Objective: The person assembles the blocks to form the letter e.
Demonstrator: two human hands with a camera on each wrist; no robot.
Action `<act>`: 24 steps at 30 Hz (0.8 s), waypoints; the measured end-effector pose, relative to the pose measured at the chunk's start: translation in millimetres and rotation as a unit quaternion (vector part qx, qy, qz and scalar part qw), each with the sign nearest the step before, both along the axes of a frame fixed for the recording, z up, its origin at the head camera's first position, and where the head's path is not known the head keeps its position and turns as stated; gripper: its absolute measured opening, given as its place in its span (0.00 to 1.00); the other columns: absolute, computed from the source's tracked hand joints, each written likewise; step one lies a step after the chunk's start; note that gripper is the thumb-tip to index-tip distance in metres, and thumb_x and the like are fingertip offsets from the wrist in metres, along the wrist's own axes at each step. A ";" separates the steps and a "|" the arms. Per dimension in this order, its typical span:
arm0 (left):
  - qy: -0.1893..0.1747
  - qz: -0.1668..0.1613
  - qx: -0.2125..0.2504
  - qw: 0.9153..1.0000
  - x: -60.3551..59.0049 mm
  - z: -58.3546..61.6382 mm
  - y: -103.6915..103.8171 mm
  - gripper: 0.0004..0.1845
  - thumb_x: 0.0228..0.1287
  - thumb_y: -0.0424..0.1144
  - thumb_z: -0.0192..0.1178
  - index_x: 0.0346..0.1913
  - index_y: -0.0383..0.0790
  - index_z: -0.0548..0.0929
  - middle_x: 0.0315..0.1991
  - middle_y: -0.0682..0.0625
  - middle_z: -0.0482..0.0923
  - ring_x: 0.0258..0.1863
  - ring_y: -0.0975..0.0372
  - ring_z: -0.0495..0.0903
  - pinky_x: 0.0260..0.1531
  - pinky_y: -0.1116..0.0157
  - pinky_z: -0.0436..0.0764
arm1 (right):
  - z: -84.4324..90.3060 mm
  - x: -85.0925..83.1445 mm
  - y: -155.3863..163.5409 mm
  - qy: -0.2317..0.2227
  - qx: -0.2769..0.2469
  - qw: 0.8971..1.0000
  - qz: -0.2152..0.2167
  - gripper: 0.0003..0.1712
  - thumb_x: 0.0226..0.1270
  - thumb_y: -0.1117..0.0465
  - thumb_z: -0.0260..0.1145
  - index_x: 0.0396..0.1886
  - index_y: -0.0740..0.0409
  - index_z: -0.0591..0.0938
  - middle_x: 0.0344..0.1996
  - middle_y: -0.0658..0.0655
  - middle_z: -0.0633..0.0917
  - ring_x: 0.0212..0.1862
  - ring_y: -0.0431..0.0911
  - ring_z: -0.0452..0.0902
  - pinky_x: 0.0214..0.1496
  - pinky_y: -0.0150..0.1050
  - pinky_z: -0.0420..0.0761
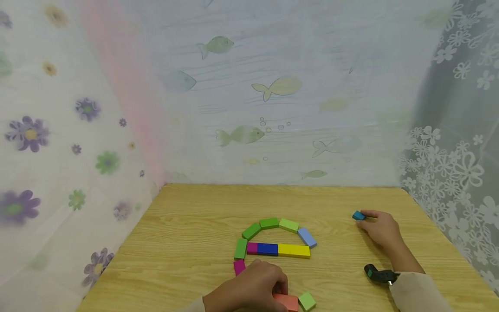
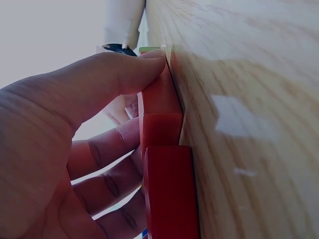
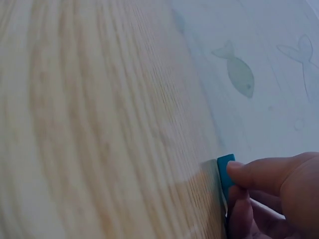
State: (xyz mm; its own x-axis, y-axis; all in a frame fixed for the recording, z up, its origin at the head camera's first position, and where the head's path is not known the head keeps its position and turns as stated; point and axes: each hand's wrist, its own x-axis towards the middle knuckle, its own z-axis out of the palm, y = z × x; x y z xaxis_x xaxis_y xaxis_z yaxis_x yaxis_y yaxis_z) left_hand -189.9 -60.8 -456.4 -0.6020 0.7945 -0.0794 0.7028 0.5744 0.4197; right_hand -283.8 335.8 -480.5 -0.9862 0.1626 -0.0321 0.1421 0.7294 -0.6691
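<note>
Red block, teal block in pinching hands

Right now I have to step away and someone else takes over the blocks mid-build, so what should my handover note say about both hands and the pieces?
Left hand: grips red wooden blocks at the near table edge, beside a loose light green block.
Right hand: pinches a small teal block, far right on the wooden table.
Done: arch of green blocks over a magenta-blue-yellow bar.
Left: red, light green and teal pieces lie outside the figure.
</note>
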 end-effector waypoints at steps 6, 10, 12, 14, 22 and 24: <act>0.002 0.000 0.002 1.000 -0.1 0.3 0.6 0.09 0.49 0.59 0.69 0.27 0.64 0.80 0.21 0.74 0.71 0.24 0.80 0.69 0.29 0.72 0.64 | 1.2 0.9 -0.9 0.002 0.011 1.000 -0.021 0.32 0.65 0.45 0.63 0.62 0.58 0.76 0.63 0.73 0.69 0.62 0.72 0.60 0.57 0.65 0.65; 0.002 -0.001 0.000 1.000 0.2 1.0 0.9 0.09 0.49 0.59 0.69 0.27 0.64 0.80 0.21 0.74 0.71 0.23 0.80 0.69 0.29 0.72 0.64 | 1.3 1.1 -0.4 0.004 0.016 1.000 -0.024 0.31 0.65 0.45 0.63 0.61 0.58 0.77 0.61 0.73 0.71 0.61 0.72 0.61 0.57 0.65 0.66; 0.001 -0.001 0.000 1.000 0.1 0.8 0.9 0.09 0.49 0.59 0.69 0.27 0.64 0.80 0.21 0.74 0.72 0.23 0.80 0.69 0.30 0.72 0.64 | 0.3 0.4 0.0 0.009 0.018 1.000 -0.024 0.30 0.64 0.46 0.64 0.60 0.58 0.77 0.61 0.72 0.72 0.60 0.71 0.62 0.56 0.64 0.66; 0.002 -0.002 -0.001 1.000 0.3 0.7 0.7 0.09 0.49 0.59 0.69 0.27 0.64 0.80 0.21 0.74 0.71 0.23 0.80 0.69 0.30 0.72 0.64 | -0.9 -0.3 0.5 0.016 0.019 0.999 -0.024 0.30 0.64 0.45 0.64 0.60 0.59 0.77 0.60 0.72 0.72 0.60 0.71 0.63 0.56 0.65 0.66; 0.001 -0.006 -0.002 1.000 0.0 0.3 0.6 0.09 0.50 0.58 0.68 0.29 0.63 0.81 0.22 0.75 0.72 0.24 0.81 0.70 0.30 0.72 0.64 | 1.0 2.8 -2.3 0.024 0.014 0.999 -0.025 0.31 0.63 0.43 0.64 0.59 0.58 0.77 0.59 0.71 0.73 0.59 0.70 0.64 0.54 0.63 0.69; 0.004 -0.007 -0.002 1.000 0.3 0.6 0.6 0.09 0.50 0.59 0.68 0.29 0.63 0.81 0.22 0.75 0.72 0.24 0.82 0.70 0.30 0.72 0.64 | 2.8 4.8 -4.3 0.028 0.011 0.999 -0.022 0.32 0.63 0.42 0.64 0.60 0.58 0.77 0.59 0.70 0.74 0.58 0.69 0.66 0.51 0.60 0.71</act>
State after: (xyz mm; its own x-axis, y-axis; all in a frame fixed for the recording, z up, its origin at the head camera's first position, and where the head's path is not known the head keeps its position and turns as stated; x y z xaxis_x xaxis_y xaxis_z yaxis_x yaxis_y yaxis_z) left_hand -189.7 -60.2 -455.8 -0.5910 0.8029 -0.0782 0.7142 0.5659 0.4120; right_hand -278.9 331.5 -477.7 -0.9781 0.2065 0.0264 0.1380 0.7380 -0.6605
